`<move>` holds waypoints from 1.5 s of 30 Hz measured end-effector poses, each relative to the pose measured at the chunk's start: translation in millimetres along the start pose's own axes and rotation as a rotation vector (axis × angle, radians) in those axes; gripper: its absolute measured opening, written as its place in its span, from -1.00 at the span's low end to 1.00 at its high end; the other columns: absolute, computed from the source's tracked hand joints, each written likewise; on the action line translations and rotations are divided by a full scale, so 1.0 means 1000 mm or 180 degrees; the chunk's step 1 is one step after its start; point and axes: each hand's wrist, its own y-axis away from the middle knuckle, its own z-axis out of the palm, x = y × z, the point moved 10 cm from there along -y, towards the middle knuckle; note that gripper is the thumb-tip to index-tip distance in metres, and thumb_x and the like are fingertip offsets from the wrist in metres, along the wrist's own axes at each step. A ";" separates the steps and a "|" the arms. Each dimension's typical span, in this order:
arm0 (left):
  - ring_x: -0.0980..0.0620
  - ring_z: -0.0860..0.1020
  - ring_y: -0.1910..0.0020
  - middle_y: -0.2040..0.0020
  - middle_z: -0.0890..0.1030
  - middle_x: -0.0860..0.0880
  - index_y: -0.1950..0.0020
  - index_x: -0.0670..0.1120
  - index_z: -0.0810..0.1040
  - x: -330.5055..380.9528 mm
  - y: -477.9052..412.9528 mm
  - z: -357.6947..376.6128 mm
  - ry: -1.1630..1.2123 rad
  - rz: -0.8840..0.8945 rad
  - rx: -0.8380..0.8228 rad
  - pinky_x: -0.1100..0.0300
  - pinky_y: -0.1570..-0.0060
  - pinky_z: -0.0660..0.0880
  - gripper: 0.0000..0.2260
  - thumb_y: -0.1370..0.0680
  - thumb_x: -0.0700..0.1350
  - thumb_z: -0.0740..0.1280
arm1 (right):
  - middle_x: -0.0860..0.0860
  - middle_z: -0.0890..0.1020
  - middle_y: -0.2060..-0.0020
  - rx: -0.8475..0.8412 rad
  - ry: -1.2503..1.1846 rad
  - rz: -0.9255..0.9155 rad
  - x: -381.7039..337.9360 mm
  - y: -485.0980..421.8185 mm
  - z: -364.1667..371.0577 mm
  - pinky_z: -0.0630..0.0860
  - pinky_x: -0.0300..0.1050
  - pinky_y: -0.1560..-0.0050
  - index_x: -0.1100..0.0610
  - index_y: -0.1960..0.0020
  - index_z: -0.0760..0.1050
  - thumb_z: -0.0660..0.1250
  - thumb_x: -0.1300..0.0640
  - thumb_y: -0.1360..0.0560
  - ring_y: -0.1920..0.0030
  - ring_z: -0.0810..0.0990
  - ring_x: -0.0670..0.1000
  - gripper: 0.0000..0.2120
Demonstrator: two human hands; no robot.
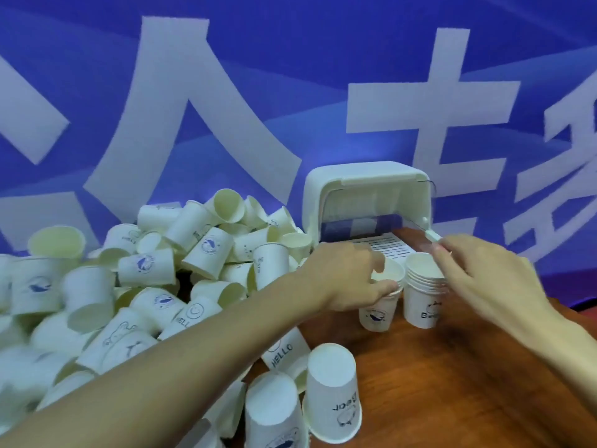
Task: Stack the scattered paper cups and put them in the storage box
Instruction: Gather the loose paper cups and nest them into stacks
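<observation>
Blue banner backdrop (258,76) with large white characters fills the back; a reddish-brown wooden surface (468,383) lies below it. A loose heap of white paper cups (155,279) covers the left half of the surface. They lie on their sides at all angles, some mouth-up, with cream insides and blue prints: a whale in a circle, a smiley over HELLO, an outline bear. A white plastic storage box (368,185) with rounded corners stands at back centre-right, just beside the heap. Its lid is raised and a slotted white floor shows inside. Two upright nested stacks stand side by side on the surface just in front of the box, close but apart. The whale-print cup stack (378,315) is the left one; the lettered cup stack (420,305) is the right one, with several rims banded at its top and dark lettering partly cut off. The left hand (349,279) grips the top of the whale-print cup stack, fingers curled over the far rim and thumb against the near side. The right hand (484,279) is motion-blurred, fingers stretched nearly straight with tips at the lettered cup stack's rim; no clasp shows. Two upside-down single cups stand near the front: a bear-print cup (332,383) and, touching its left side, a second whale-print cup (274,412).
</observation>
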 end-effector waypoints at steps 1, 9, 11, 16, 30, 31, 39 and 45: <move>0.05 0.58 0.02 -0.09 0.63 0.05 -0.16 0.09 0.57 -0.005 0.006 -0.016 -0.0001 0.0018 0.0276 0.18 0.25 0.34 -0.62 -0.58 0.28 0.13 | -0.12 0.63 0.15 0.0247 -0.0138 -0.0015 -0.007 -0.004 -0.013 0.34 -0.07 0.28 -0.14 0.04 0.51 0.11 -0.18 -0.63 0.16 0.60 0.06 -0.75; 0.02 0.52 0.05 0.12 0.60 0.07 0.03 0.05 0.62 -0.097 0.101 -0.069 -0.0634 -0.0315 0.0794 0.16 0.31 0.29 -0.71 -0.59 0.14 0.16 | -0.23 0.63 0.07 -0.0462 -0.0431 -0.0889 -0.149 -0.027 0.021 0.55 -0.05 0.21 -0.19 -0.07 0.57 0.24 -0.16 -0.56 0.13 0.57 -0.11 -0.82; 0.05 0.48 0.00 0.13 0.59 0.08 0.04 0.04 0.61 -0.130 0.133 -0.072 -0.0762 -0.0546 0.0751 0.16 0.31 0.29 -0.72 -0.59 0.14 0.17 | -0.24 0.60 0.13 -0.0578 -0.0471 -0.1065 -0.190 -0.031 0.037 0.48 -0.07 0.20 -0.17 -0.07 0.58 0.24 -0.15 -0.56 0.08 0.61 -0.06 -0.81; 0.07 0.46 0.04 0.12 0.57 0.12 0.00 0.08 0.58 -0.205 0.211 -0.088 -0.1013 -0.1076 0.0674 0.18 0.38 0.21 -0.78 -0.57 0.13 0.18 | -0.22 0.61 -0.10 -0.0745 -0.0465 -0.1451 -0.285 -0.046 0.070 0.38 -0.07 0.11 -0.18 -0.22 0.51 0.22 -0.19 -0.57 -0.02 0.60 -0.07 -0.73; -0.04 0.51 -0.16 -0.26 0.47 0.03 -0.39 0.04 0.33 -0.299 0.144 -0.074 -0.0539 -0.1526 0.0584 0.03 0.04 0.46 -0.54 -0.55 0.17 0.29 | -0.08 0.66 -0.07 -0.0749 -0.0082 -0.0926 -0.330 -0.132 0.139 0.38 -0.04 0.12 -0.11 -0.22 0.50 0.21 -0.13 -0.55 -0.05 0.63 0.06 -0.71; -0.05 0.50 -0.18 -0.30 0.45 0.04 -0.41 0.04 0.31 -0.302 0.134 -0.070 -0.0495 -0.1478 0.0557 0.04 0.06 0.44 -0.52 -0.55 0.15 0.30 | -0.09 0.66 -0.06 -0.0722 -0.0104 -0.0935 -0.329 -0.135 0.141 0.38 -0.04 0.12 -0.11 -0.21 0.50 0.21 -0.14 -0.55 -0.05 0.63 0.06 -0.72; 0.03 0.49 0.02 -0.12 0.49 0.10 -0.25 0.08 0.42 -0.318 0.106 -0.062 -0.0415 -0.1450 0.0318 0.12 0.18 0.34 -0.64 -0.49 0.12 0.32 | -0.03 0.62 0.21 -0.0634 -0.0431 -0.1054 -0.333 -0.139 0.144 0.36 -0.05 0.23 -0.04 0.03 0.55 0.20 -0.06 -0.57 0.12 0.59 0.10 -0.82; 0.03 0.46 0.17 0.12 0.57 0.10 0.06 0.07 0.49 -0.295 0.121 -0.114 -0.0534 -0.1528 0.0899 0.21 0.38 0.19 -0.87 -0.52 0.10 0.28 | -0.11 0.53 0.38 0.0167 -0.1285 -0.0971 -0.308 -0.135 0.085 0.43 -0.05 0.30 -0.02 0.06 0.51 0.24 -0.03 -0.59 0.30 0.51 0.08 -0.87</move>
